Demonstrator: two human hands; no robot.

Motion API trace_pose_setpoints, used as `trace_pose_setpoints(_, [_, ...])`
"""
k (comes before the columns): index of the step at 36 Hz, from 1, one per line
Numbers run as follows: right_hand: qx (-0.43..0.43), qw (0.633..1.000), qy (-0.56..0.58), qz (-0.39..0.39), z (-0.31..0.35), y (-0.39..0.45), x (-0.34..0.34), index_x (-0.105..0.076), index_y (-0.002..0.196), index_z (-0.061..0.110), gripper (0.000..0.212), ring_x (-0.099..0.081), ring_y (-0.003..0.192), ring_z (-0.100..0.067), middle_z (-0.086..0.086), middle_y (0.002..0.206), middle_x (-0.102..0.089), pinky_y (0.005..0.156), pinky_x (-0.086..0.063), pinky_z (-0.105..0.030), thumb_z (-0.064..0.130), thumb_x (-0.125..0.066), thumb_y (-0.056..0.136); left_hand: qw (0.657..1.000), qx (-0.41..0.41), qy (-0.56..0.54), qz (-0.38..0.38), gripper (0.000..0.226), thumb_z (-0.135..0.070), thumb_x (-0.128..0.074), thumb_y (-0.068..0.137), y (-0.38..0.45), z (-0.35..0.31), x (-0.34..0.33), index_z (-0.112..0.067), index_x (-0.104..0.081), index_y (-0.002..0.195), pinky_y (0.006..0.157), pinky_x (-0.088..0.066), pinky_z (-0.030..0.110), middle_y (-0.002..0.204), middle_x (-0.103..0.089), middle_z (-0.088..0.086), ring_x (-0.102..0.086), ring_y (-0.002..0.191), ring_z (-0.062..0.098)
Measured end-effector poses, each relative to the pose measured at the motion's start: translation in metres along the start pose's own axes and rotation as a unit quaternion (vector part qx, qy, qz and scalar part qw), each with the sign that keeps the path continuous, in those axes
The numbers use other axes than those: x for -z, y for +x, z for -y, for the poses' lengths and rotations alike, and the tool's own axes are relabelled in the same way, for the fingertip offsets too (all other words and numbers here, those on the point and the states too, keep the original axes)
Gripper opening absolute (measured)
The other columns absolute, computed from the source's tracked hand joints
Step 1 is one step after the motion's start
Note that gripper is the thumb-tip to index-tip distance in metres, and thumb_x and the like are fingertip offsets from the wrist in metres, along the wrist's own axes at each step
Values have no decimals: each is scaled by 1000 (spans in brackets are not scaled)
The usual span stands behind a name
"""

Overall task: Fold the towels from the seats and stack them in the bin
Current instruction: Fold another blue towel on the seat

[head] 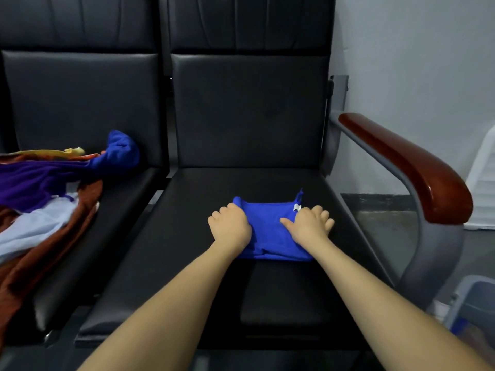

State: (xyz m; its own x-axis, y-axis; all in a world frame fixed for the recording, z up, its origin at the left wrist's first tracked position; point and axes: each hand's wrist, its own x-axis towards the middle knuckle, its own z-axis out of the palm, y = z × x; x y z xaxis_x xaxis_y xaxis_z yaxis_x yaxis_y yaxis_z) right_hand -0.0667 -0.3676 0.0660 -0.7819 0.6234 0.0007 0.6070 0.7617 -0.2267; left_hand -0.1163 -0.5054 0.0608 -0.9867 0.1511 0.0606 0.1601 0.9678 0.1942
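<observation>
2 hands work the blue towel (270, 231) at lower centre, on the right-hand seat (187, 236). Left hand (230, 226) grips its left edge, fingers curled; right hand (310, 223) presses flat, fingers spread. Smooth outward, squaring edges. Plush microfibre, slick leatherette. Unfolded towels (45, 188) heap at left; the bin (474, 303) sits lower right.

- The right-hand black seat (203, 263) is carrying a folded blue towel (270, 231), which is lying flat on the middle of its cushion.
- The left-hand black seat (112, 226) is carrying a loose heap of towels (40, 199), purple, rust-brown, pale blue and yellow, spreading off its left side.
- Another blue towel (120, 151) is lying at the heap's right end, bunching up against the backrest (80, 103).
</observation>
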Motion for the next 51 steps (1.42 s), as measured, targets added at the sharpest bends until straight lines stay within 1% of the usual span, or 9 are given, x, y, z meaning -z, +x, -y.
trace_pose_setpoints(4, [85,995,0,-56,1,-13,2,-42,129,10,42,-49,118,-29,-12,129,-52,96,-36,-40,39,-46,98,999,-15,-27,-22,23,-10,-39,96,-5,-3,6,-4,-39,118,74,-39,31,120,-52,13,-59,101,28])
trace_pose_setpoints(9, [115,987,72,-87,6,-26,18,-30,131,10,38,-61,90,-26,-11,112,-60,64,-40,-35,33,-35,102,995,-61,-36,-68,23,-13,-35,99,-5,-7,15,-4,-35,121,61,-37,32,109,-60,11,-64,90,30])
trace_pose_setpoints(15, [147,969,3,-196,-4,-26,54,-30,131,7,41,-64,90,-35,-12,109,-63,61,-35,-35,36,-31,102,979,-109,-36,-167,26,-25,-29,103,-1,-20,42,-5,-37,118,49,-25,30,100,-63,8,-65,84,30])
trace_pose_setpoints(20, [144,955,-70,-251,-20,-27,93,-27,137,5,40,-65,92,-36,-12,111,-62,61,-32,-35,24,-33,102,963,-152,-48,-218,30,-30,-27,104,-7,-47,66,-5,-38,116,44,-16,28,95,-62,6,-64,80,30])
trace_pose_setpoints(30, [42,943,-10,-330,-119,-34,166,-30,131,4,38,-62,87,-39,-14,107,-63,61,-34,-37,26,-33,101,925,-282,-53,-248,28,-20,-32,102,-38,-168,110,-5,-36,125,44,-15,27,94,-62,5,-64,74,28])
trace_pose_setpoints(37, [-69,922,43,-378,-222,-43,185,-36,114,4,25,-57,71,-37,-11,83,-63,57,-35,-36,25,-34,101,887,-387,-52,-244,20,-17,-32,102,-85,-266,103,-7,-39,118,43,-14,28,96,-63,4,-65,78,29])
trace_pose_setpoints(40, [-105,923,45,-366,-269,-49,183,-36,111,6,21,-43,61,-27,2,67,-45,57,-31,-35,25,-35,101,869,-435,-49,-231,20,-16,-33,102,-114,-310,90,-7,-38,119,49,-23,29,100,-63,5,-66,84,31])
trace_pose_setpoints(42, [-126,922,50,-362,-304,-50,178,-36,109,7,19,-44,61,-25,2,70,-47,57,-31,-34,24,-35,101,860,-459,-49,-217,20,-16,-32,102,-134,-341,76,-8,-38,119,55,-29,32,103,-63,5,-66,87,31])
trace_pose_setpoints(51, [-211,926,43,-311,-427,-55,126,-37,115,3,25,-61,83,-38,-17,95,-65,62,-36,-37,24,-37,100,848,-516,-47,-107,24,-18,-31,103,-191,-432,-31,-5,-35,123,50,-28,30,101,-62,8,-64,79,26])
